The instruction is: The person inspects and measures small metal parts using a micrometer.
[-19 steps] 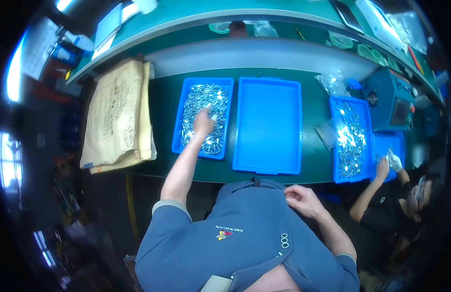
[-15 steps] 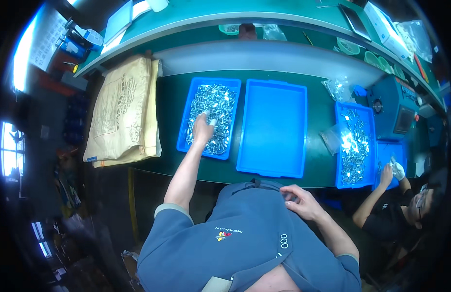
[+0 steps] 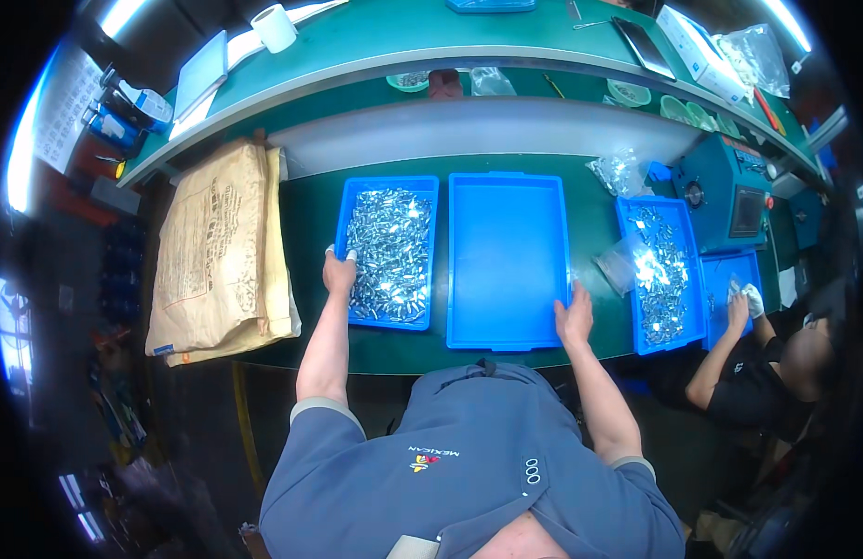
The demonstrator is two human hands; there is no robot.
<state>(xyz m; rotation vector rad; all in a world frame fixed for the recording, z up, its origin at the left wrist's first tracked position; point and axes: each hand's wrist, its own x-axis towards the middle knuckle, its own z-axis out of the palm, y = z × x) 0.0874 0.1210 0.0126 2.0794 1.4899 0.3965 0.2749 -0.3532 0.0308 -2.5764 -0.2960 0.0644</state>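
Currently my left hand [image 3: 339, 272] has its fingers hooked round the left rim of a blue tray [image 3: 433, 252], thumb on the inner side. This tray sits left of the middle of the green counter [image 3: 305, 233], close to the front edge, and shiny metal pieces [image 3: 389, 252] fill it. Just to its right lies a second blue tray [image 3: 506, 261], reaching nearer that edge. My right hand [image 3: 575, 319] is at its right rim, fingers open and loosely spread; whether the thumb touches the rim I cannot tell.

At the counter's left end a brown paper sack [image 3: 208, 252] carries dark lines of print, too blurred for me to read, and a small blue mark at its lower left corner. My grey-blue shirt [image 3: 487, 419] bears white lettering beside a red-and-yellow emblem [image 3: 421, 463], and white rings [image 3: 533, 470] on the placket.

Toward the counter's right end, a third blue tray [image 3: 697, 279] holds more metal pieces, near a teal machine [image 3: 729, 196] and a co-worker's gloved hand [image 3: 753, 300]. Above, a white box [image 3: 699, 54] shows blue markings.
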